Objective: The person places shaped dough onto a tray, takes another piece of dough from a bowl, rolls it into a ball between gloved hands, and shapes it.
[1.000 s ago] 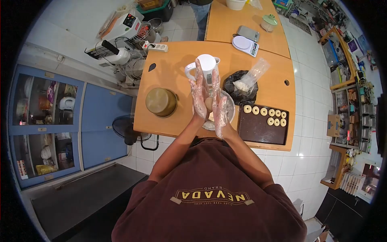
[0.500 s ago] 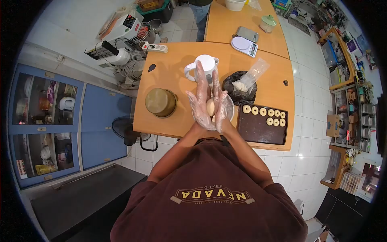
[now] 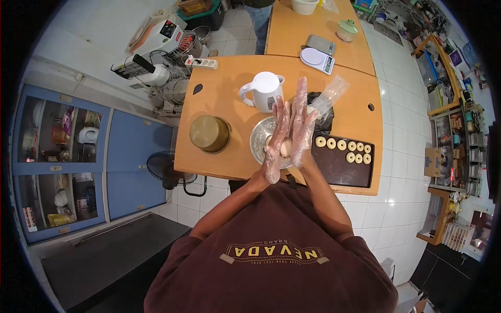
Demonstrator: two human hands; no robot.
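A pale dough ball shows between my two flour-dusted palms, which face each other with the fingers stretched out. My left hand lies along the ball's left side, its heel nearer my body. On the right side is my right hand, its fingertips reaching farther forward. Beneath them stands a floury metal bowl, partly covered by the hands. Another piece of dough shows in it beside my left hand.
A white electric kettle stands ahead and a brown round container at left. At right are a black bag, a clear plastic bag and a dark tray with several dough rings. Kitchen scales lie farther back.
Both hands have shifted right over the bowl. My right hand has slid forward while my left hand has drawn back toward my body, showing more of the bowl.
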